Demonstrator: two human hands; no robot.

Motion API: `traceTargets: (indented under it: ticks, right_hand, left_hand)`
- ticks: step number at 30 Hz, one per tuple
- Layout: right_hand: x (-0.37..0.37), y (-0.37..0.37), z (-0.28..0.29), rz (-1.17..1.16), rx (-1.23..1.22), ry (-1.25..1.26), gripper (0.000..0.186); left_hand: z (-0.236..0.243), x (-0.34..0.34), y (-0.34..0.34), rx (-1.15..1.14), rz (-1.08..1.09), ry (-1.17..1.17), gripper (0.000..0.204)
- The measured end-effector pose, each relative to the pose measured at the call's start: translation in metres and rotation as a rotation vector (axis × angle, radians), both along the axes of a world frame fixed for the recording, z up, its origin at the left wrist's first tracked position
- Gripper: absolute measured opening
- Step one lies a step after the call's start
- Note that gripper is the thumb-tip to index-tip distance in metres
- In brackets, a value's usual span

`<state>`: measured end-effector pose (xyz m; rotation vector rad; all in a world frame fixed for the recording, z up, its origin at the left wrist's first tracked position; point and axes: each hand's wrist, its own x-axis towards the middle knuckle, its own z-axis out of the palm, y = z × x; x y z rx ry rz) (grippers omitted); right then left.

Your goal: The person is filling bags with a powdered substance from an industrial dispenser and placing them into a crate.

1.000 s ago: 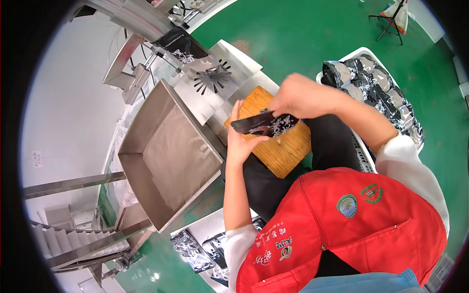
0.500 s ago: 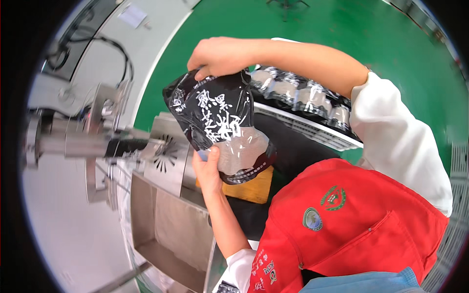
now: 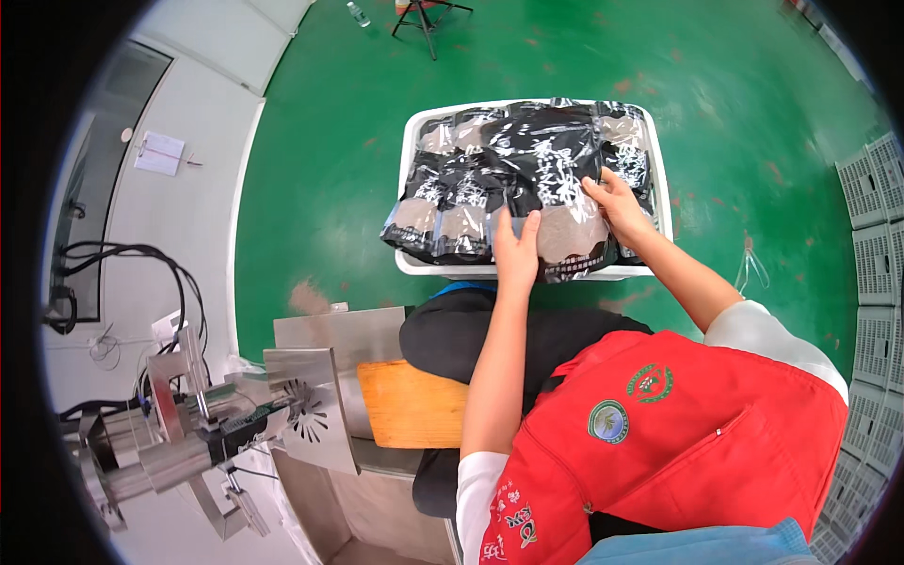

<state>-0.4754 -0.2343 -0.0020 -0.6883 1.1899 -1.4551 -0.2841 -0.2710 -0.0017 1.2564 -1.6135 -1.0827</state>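
Between my two hands is a black plastic pouch (image 3: 573, 229) with white lettering and a clear lower window showing greyish powder. My left hand (image 3: 517, 252) grips its lower left edge, thumb toward the front. At the right edge my right hand (image 3: 617, 207) is closed on it, thumb on the face. The pouch is over the right part of a white crate (image 3: 662, 179), tilted above other pouches. Several similar filled pouches (image 3: 464, 222) stand in rows in that crate, some leaning over its near left rim. The held pouch hides part of those beneath it.
A metal machine with a spout (image 3: 299, 405) stands at the left, above a steel bin (image 3: 377, 513). A wooden board (image 3: 410, 405) lies beside it. Stacked grey crates (image 3: 874, 254) line the right. A tripod (image 3: 428, 24) and a bottle (image 3: 358, 14) are at the far side.
The pouch has moved from beside the machine to over the crate. My right hand has shifted from its top to its right edge. The view has turned toward the crate.
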Motion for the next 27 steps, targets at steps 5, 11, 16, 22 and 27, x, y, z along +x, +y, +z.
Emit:
traceTargets:
  ticks: [5, 11, 16, 22, 27]
  right_hand:
    - [-0.069, 0.011, -0.133, -0.314, 0.366, 1.074, 0.059]
    - [-0.002, -0.014, -0.045, -0.206, -0.093, 1.511, 0.047]
    - [-0.010, -0.019, -0.085, 0.097, 0.262, 1.612, 0.058]
    - [0.012, -0.030, -0.096, 0.069, 0.316, 1.643, 0.059]
    - [0.005, -0.044, -0.090, -0.022, -0.179, 1.952, 0.050]
  left_hand:
    - [-0.043, -0.061, 0.025, -0.093, -0.376, -0.415, 0.064]
    - [-0.006, -0.006, 0.058, 0.031, -0.507, -0.647, 0.046]
    - [0.085, 0.053, 0.092, 0.012, -0.334, -0.186, 0.033]
    - [0.129, 0.200, 0.231, -0.165, 1.204, -0.107, 0.027]
    - [-0.008, 0.262, 0.436, 0.259, 1.743, -0.663, 0.036]
